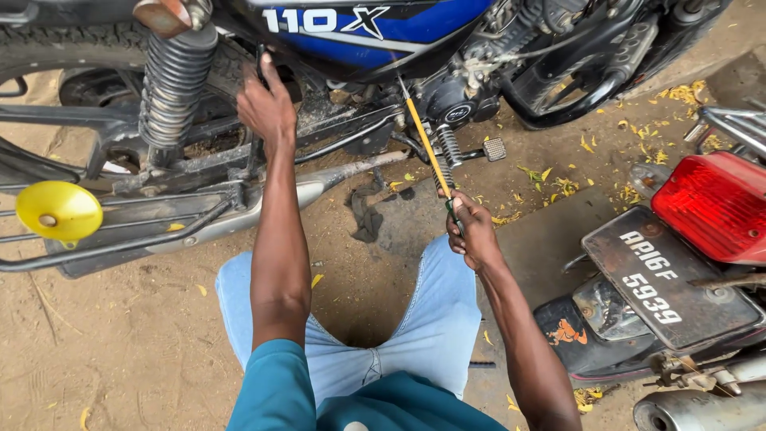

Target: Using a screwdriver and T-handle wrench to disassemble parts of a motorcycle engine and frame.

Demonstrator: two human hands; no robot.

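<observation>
A person crouches on sandy ground beside a blue motorcycle (375,32), seen from above over their own knees in light blue jeans. The left hand (267,108) reaches up and forward, fingers closed around a dark part of the frame just under the blue side panel. Left of that hand stands a black coiled shock absorber (171,84); below it runs the silver exhaust pipe (319,187). The right hand (472,231) is lower and nearer the body, clenched around the handle of a long yellow screwdriver (427,148). The shaft slants up and left from this hand, its tip reaching the engine area. A dark rag (365,209) lies on the ground just left of the right hand. To its right is another motorcycle's red tail light (710,207).
</observation>
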